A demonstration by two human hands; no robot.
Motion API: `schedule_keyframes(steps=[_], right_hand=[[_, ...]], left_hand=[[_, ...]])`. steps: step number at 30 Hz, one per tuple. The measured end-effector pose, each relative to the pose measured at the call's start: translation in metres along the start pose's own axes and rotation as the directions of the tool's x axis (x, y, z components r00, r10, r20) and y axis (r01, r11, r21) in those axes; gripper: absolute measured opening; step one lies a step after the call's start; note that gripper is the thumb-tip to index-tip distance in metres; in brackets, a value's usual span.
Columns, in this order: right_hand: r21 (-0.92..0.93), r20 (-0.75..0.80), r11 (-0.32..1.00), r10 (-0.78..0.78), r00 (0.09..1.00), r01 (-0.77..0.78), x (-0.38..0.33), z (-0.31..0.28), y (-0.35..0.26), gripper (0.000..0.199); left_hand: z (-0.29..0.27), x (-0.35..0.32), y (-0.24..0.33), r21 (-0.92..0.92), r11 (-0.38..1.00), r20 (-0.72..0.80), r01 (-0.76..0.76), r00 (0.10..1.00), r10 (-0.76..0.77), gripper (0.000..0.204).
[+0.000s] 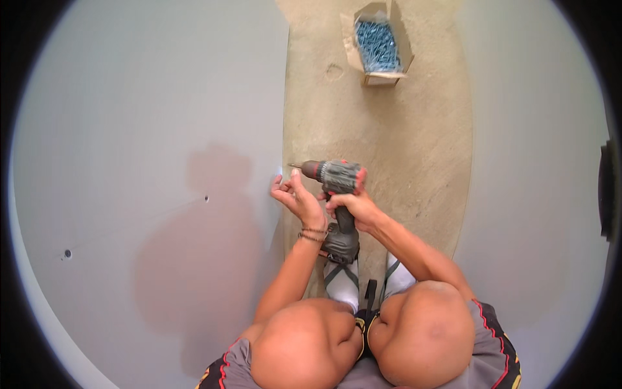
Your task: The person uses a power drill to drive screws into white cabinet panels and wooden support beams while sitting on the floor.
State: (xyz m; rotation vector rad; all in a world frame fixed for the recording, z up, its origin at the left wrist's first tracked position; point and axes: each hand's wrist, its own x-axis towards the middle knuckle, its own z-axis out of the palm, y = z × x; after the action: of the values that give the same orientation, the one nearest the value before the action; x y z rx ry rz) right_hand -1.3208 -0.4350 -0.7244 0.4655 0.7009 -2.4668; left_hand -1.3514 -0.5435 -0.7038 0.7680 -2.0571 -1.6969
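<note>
My right hand is closed round the grip of a cordless drill, black and grey with red parts. The drill lies level, its thin bit pointing left at the grey wall panel. Beside the bit is my left hand, palm up, with fingers bent and the tips apart. One fingertip sits right by the bit; whether it touches is too small to tell. A small pale spot shows at the panel near the other fingertips. No screw can be made out there.
An opened cardboard box full of bluish screws stands on the concrete floor ahead. Another grey surface rises at the right. Two small dark-centred spots mark the left panel. My bent knees and feet are close below the drill.
</note>
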Motion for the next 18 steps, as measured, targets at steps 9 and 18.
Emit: schedule_keyframes(steps=[9, 18], right_hand=[[-0.200, -0.322, 0.853, -0.522, 0.790, 0.482, -0.091, -0.039, -0.132, 0.045], [-0.459, -0.493, 0.656, -0.749, 0.443, 0.599, -0.147, -0.028, -0.211, 0.042]], left_hand=[[0.169, 0.037, 0.086, 0.254, 0.771, 0.642, 0.584, 0.494, -0.586, 0.046], [0.262, 0.075, 0.023, 0.192, 0.784, 0.511, 0.590, 0.622, -0.593, 0.027]])
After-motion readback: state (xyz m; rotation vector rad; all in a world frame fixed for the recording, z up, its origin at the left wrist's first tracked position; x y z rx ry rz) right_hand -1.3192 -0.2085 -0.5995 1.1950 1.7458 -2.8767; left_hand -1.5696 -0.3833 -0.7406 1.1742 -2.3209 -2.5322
